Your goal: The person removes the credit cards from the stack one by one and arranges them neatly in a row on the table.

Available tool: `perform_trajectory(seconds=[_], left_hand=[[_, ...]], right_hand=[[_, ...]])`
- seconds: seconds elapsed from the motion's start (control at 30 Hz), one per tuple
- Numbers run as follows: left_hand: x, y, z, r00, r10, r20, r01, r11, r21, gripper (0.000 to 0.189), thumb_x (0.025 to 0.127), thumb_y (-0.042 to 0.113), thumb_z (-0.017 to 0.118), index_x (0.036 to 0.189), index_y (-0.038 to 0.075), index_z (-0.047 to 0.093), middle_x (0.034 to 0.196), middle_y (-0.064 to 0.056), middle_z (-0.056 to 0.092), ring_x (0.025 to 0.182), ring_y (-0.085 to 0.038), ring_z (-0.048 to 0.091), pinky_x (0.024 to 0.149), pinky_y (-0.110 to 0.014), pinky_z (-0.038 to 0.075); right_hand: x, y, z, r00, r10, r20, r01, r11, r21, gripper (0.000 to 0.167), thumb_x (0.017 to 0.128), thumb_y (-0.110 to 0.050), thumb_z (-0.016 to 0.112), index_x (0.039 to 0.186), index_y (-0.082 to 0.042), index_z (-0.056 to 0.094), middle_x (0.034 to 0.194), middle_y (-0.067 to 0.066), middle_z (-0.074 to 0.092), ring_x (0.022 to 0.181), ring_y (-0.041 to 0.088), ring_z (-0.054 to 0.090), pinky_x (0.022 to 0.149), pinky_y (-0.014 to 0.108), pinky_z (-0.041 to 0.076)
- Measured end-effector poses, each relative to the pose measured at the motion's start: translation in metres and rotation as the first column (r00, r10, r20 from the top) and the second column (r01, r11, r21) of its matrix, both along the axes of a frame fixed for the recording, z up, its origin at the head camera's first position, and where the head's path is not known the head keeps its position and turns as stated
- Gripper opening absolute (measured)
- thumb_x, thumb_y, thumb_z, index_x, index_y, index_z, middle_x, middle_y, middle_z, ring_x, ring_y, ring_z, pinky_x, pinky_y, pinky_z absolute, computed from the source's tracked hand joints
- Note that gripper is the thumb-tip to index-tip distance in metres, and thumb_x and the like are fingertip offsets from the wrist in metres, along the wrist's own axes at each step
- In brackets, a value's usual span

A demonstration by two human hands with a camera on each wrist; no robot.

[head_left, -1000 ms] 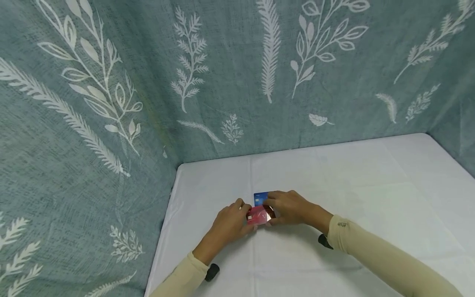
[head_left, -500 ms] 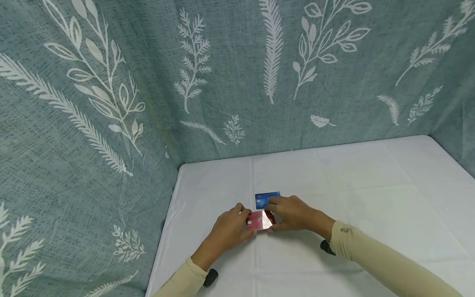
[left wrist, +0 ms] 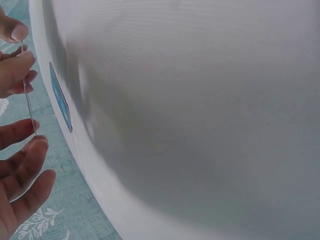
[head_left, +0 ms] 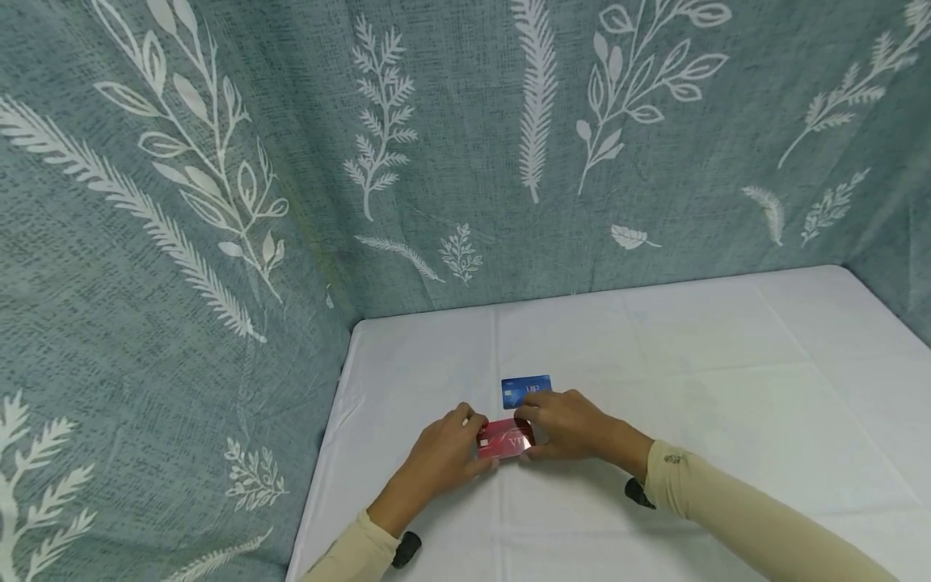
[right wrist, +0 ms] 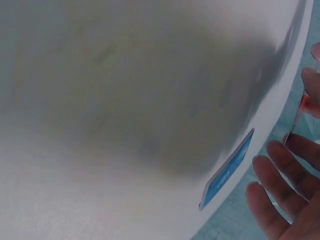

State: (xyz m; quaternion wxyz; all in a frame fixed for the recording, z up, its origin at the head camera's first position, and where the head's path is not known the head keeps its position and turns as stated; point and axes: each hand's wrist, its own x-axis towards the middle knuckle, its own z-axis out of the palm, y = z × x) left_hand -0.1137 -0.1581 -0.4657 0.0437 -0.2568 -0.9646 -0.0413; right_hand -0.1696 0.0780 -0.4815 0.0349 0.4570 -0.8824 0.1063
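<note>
A red bank-style card (head_left: 505,439) is held level above the white tabletop, its printed side facing up in the head view. My left hand (head_left: 441,449) pinches its left end between thumb and fingers. At the right end my right hand (head_left: 570,427) grips it in the same way. Behind them a blue card (head_left: 525,390) lies on the table, its lower right corner hidden by the right fingers. Seen edge-on in the left wrist view, the red card (left wrist: 28,102) is a thin line. The right wrist view also shows the blue card (right wrist: 227,170) flat on the cloth.
A white cloth covers the table (head_left: 691,364). Teal curtains (head_left: 465,145) with white leaf prints hang close behind and along the left side. A dark wrist camera (head_left: 406,550) sits under the left wrist, and another camera (head_left: 638,493) under the right.
Both hands have come slightly nearer the body with the red card. Glare on the card has lessened, so its print shows. More of the blue card is uncovered.
</note>
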Motion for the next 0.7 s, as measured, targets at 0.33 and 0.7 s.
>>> perform_trajectory(seconds=[0.33, 0.7], left_hand=[[0.004, -0.005, 0.0, 1.0, 0.018, 0.022, -0.018, 1.0, -0.008, 0.058, 0.078, 0.048, 0.083, 0.116, 0.007, 0.069, 0.099, -0.004, 0.065, 0.08, -0.013, 0.061, 0.069, -0.028, 0.055], [0.006, -0.012, -0.003, 1.0, 0.015, 0.012, -0.015, 1.0, 0.02, 0.056, 0.08, 0.045, 0.082, 0.118, 0.007, 0.068, 0.1, -0.004, 0.064, 0.08, -0.012, 0.06, 0.069, -0.028, 0.054]], right_hand=[[0.004, -0.007, -0.001, 1.0, 0.013, -0.019, -0.013, 1.0, -0.003, 0.051, 0.082, -0.052, 0.077, 0.116, -0.015, 0.071, 0.1, -0.002, 0.065, 0.076, 0.005, 0.052, 0.057, 0.019, 0.046], [0.006, -0.012, -0.002, 0.998, 0.026, -0.05, -0.026, 1.0, -0.005, 0.054, 0.082, -0.054, 0.077, 0.118, -0.014, 0.071, 0.105, 0.0, 0.067, 0.081, 0.009, 0.061, 0.058, 0.021, 0.051]])
